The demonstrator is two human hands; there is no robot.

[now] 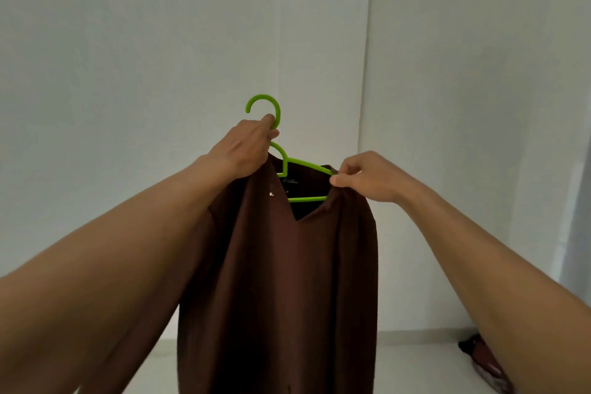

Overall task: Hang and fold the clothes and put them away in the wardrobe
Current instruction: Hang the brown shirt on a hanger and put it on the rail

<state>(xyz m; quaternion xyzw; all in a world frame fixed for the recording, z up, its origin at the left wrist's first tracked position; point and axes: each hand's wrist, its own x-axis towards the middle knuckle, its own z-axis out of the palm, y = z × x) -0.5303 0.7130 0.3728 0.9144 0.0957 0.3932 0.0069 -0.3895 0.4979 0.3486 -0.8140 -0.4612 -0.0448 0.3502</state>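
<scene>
The left grip (pixel 246 145), just above the middle of the frame, is clamped on the neck of a green hanger (pixel 284 166), fingers curled round the stem right below the hook. The hook stands free above the knuckles, its opening turned to the left of the frame. The right grip (pixel 367 177), a little lower and to the right, is closed in a pinch: thumb and forefinger (pixel 335 182) nip the edge of the neckline of a brown garment (pixel 287 265) where it meets the right arm of the hanger.

The garment hangs from the hanger in the centre of the frame and falls straight down out of the bottom edge. Its V-neck is open, showing the hanger's lower bar and a dark label (pixel 289 182) inside the back of the neck. The left shoulder of the cloth is bunched up against the heel of the left grip. A small pale speck (pixel 271 193) sits on the cloth below it.

Both bare forearms reach in from the lower corners. Behind everything are plain white wall panels (pixel 128 41), with a vertical seam above the hook and a corner line to the right of it. Along the bottom runs a pale flat surface (pixel 415 361); on it, at lower right, partly hidden by the right forearm, lies a dark reddish bundle (pixel 484 358), too unclear to name.
</scene>
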